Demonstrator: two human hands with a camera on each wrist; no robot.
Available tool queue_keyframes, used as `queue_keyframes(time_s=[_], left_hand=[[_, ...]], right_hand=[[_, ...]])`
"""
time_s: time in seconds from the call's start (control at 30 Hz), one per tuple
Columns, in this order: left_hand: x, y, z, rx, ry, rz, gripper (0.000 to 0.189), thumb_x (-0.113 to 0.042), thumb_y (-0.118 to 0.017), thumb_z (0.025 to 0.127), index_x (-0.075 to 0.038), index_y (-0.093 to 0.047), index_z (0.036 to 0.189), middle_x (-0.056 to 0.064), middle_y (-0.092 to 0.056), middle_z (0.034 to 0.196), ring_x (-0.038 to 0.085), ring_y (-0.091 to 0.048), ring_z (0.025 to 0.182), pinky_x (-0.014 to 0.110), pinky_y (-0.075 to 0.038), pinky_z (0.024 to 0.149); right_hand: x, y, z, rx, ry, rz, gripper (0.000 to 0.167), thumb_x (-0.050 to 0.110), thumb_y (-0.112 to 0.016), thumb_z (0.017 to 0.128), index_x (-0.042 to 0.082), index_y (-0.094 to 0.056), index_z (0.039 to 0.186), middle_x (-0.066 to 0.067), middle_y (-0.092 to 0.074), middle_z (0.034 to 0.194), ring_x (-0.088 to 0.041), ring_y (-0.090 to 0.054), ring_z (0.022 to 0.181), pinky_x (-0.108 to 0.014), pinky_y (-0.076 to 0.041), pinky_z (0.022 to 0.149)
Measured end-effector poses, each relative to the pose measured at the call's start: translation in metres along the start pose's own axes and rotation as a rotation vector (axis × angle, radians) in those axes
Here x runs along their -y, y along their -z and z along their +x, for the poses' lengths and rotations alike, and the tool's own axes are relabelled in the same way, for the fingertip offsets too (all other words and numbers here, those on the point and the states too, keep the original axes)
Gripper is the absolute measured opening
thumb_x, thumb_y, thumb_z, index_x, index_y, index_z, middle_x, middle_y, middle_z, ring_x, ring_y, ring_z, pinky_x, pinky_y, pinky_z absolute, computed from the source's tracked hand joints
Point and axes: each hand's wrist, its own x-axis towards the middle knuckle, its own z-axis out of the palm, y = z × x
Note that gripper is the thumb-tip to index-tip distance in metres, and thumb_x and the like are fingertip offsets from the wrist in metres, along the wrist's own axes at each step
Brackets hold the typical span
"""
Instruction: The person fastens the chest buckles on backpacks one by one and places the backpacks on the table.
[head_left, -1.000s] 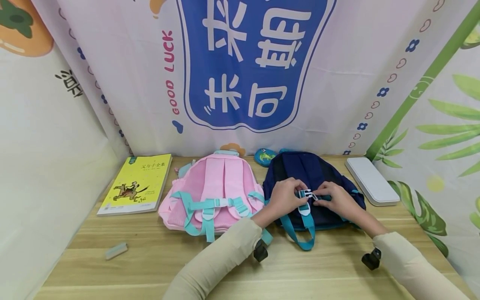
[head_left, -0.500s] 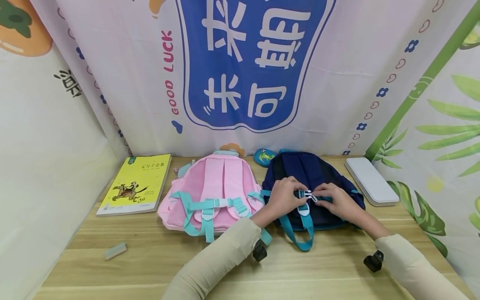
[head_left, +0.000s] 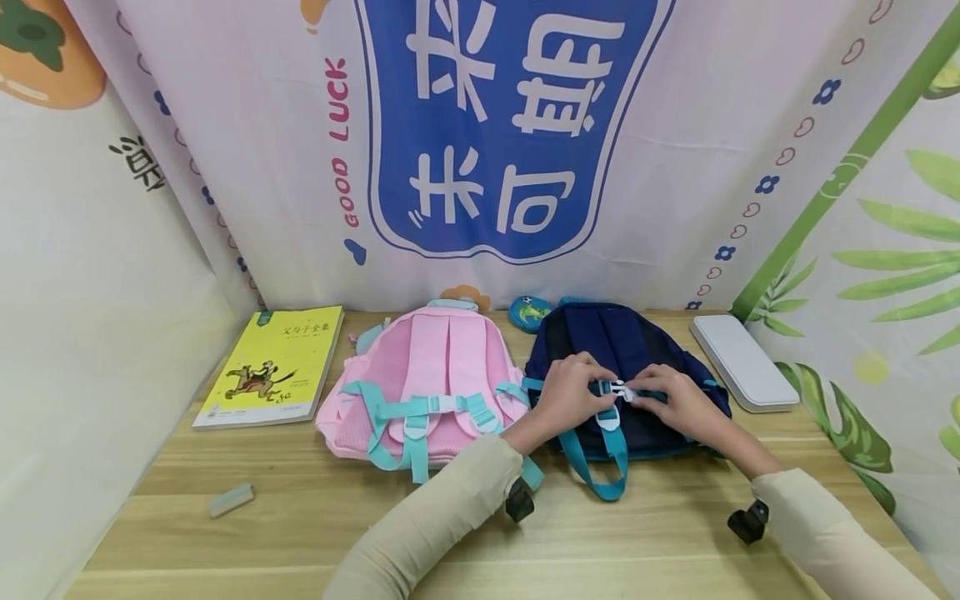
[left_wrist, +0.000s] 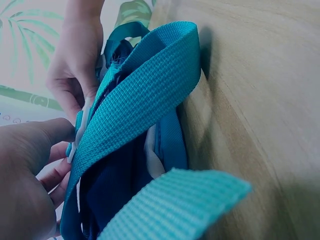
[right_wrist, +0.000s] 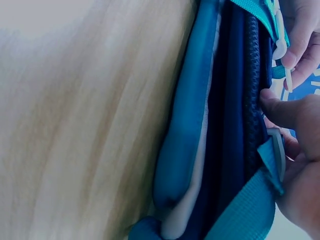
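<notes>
A navy backpack point(head_left: 600, 325) lies with its shoulder straps facing up. Over its middle, my left hand point(head_left: 572, 393) pinches one half of a white buckle point(head_left: 617, 388) on a teal strap. My right hand point(head_left: 681, 405) pinches the other white half point(head_left: 627, 394) from the right. The two halves meet or nearly meet; whether they are joined I cannot tell. In the left wrist view a looped teal strap point(left_wrist: 140, 100) partly covers the buckle. The right wrist view shows my right thumb point(right_wrist: 277, 109) at the bag's dark padded edge point(right_wrist: 252, 90).
A pink backpack point(head_left: 427, 350) with mint straps sits just left of the navy one. Farther left are a yellow book point(head_left: 277, 362) and a small pale eraser-like block point(head_left: 232, 500). A white box point(head_left: 744, 360) lies right of the bags. A printed curtain point(head_left: 465, 283) stands behind.
The white buckle half in my right hand has turned and come closer to the left half. Both hands have stayed nearly in place.
</notes>
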Motion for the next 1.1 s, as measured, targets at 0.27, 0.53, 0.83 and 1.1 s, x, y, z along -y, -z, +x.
queue_keyframes(time_s=[0.27, 0.53, 0.83, 1.1], left_hand=[[0.0, -0.001, 0.0, 0.001, 0.005, 0.002, 0.024, -0.031, -0.077, 0.092, -0.023, -0.079, 0.115, -0.003, -0.069, 0.104, 0.014, -0.058, 0.092, 0.028, -0.044, 0.087], [-0.002, -0.001, 0.0, -0.003, 0.008, 0.002, 0.024, -0.032, -0.077, 0.092, -0.025, -0.079, 0.114, -0.004, -0.068, 0.104, 0.014, -0.055, 0.092, 0.027, -0.042, 0.085], [-0.005, -0.003, 0.001, 0.012, 0.029, 0.001, 0.023, -0.032, -0.076, 0.093, -0.025, -0.079, 0.114, -0.006, -0.067, 0.103, 0.011, -0.052, 0.091, 0.027, -0.042, 0.087], [-0.007, -0.005, 0.002, 0.0, 0.039, -0.004, 0.023, -0.033, -0.076, 0.093, -0.025, -0.079, 0.114, -0.006, -0.066, 0.101, 0.01, -0.052, 0.09, 0.026, -0.041, 0.086]], right_hand=[[0.002, 0.006, 0.001, 0.054, -0.025, -0.018, 0.023, 0.001, -0.072, 0.091, -0.001, -0.076, 0.114, -0.007, -0.067, 0.101, -0.021, -0.06, 0.091, -0.031, -0.05, 0.074], [0.001, 0.011, -0.002, 0.057, -0.051, -0.066, 0.024, 0.0, -0.071, 0.091, 0.001, -0.076, 0.115, -0.008, -0.063, 0.101, -0.018, -0.056, 0.088, -0.03, -0.047, 0.072], [0.001, 0.014, -0.004, 0.015, -0.03, -0.078, 0.023, -0.002, -0.071, 0.091, 0.0, -0.076, 0.113, -0.008, -0.062, 0.1, -0.017, -0.055, 0.086, -0.029, -0.046, 0.07], [0.002, 0.016, -0.005, -0.047, 0.014, -0.079, 0.024, -0.005, -0.073, 0.088, 0.0, -0.077, 0.111, -0.007, -0.06, 0.098, -0.015, -0.053, 0.084, -0.027, -0.043, 0.068]])
